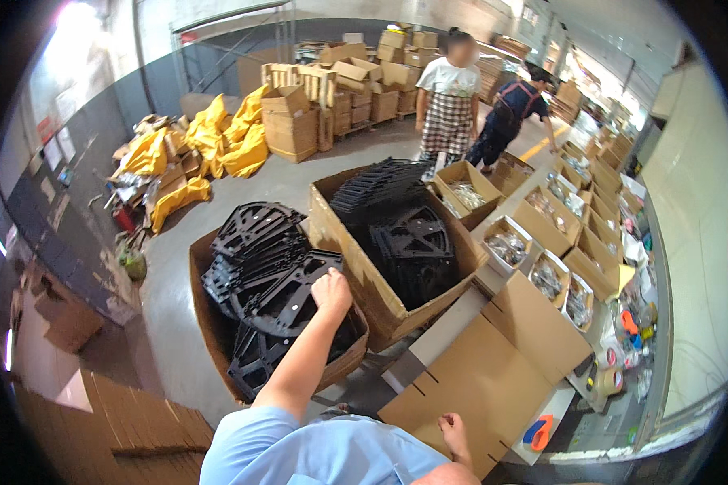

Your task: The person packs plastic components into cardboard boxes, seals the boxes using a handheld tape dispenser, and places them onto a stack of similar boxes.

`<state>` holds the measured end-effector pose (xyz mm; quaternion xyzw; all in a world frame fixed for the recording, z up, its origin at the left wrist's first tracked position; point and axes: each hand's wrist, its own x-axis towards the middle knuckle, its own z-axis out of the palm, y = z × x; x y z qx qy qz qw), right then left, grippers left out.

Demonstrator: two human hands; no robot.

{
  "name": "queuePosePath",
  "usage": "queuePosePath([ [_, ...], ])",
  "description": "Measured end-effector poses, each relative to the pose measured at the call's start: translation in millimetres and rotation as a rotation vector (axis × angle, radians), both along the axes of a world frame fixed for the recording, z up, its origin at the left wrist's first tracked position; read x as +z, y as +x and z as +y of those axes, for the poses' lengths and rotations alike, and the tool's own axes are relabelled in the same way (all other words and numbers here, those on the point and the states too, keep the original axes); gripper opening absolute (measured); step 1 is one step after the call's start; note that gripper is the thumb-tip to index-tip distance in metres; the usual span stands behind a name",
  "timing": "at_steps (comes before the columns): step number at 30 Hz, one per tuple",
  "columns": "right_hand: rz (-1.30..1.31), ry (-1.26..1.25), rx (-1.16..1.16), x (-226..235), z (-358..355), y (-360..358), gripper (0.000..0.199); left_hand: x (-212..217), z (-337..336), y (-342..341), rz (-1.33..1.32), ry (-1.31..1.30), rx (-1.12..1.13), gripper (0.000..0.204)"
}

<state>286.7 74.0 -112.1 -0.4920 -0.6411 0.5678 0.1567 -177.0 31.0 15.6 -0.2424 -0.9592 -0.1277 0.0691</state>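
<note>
My left hand reaches forward over an open cardboard carton and is closed on the edge of a black flat frame part. This part has cut-out openings and a curved side. More black frame parts lie stacked under and behind it in the same carton. Close to my body, my right hand hovers over a folded-out cardboard sheet. Its fingers are loosely curled in, and nothing shows in them.
A second carton with black parts stands beyond. Small boxes of bagged pieces line the right. An orange-and-blue tape dispenser lies near my right hand. Two people are at the back. Yellow sacks lie far left.
</note>
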Motion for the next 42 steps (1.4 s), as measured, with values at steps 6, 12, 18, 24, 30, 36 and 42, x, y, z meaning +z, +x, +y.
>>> queuePosePath([
  [6, -0.187, 0.032, -0.047, -65.0, -0.5, 42.7, 0.032, 100.6, -24.2, 72.1, 0.027, 0.460, -0.426, 0.051],
  [12, -0.143, 0.114, -0.125, -44.5, -20.5, 46.8, 0.030, 116.3, 7.9, 195.2, -0.058, 0.404, -1.254, 0.054],
  [18, -0.184, 0.025, -0.467, -42.0, -45.7, 107.5, 0.035, -8.8, 91.6, 321.8, 0.042, 0.138, -1.729, 0.054],
  [24, -0.270, 0.086, -0.609, -56.1, -18.7, 180.5, 0.033, -107.9, 187.1, 392.8, 0.182, -0.108, -1.818, 0.049],
  [30, 0.301, 0.238, -0.498, 3.7, 190.0, 199.4, 0.007, -173.1, 212.5, 420.4, 0.064, -0.105, -1.714, 0.048],
  [36, 0.914, 0.105, -0.815, 93.6, 437.7, 135.1, 0.014, -169.5, 213.2, 425.3, 0.079, -0.026, -1.722, 0.045],
  [42, 0.608, -0.471, -1.064, 8.9, 595.1, 137.5, 0.028, -176.1, 228.0, 432.9, 0.032, -0.165, -1.774, 0.052],
])
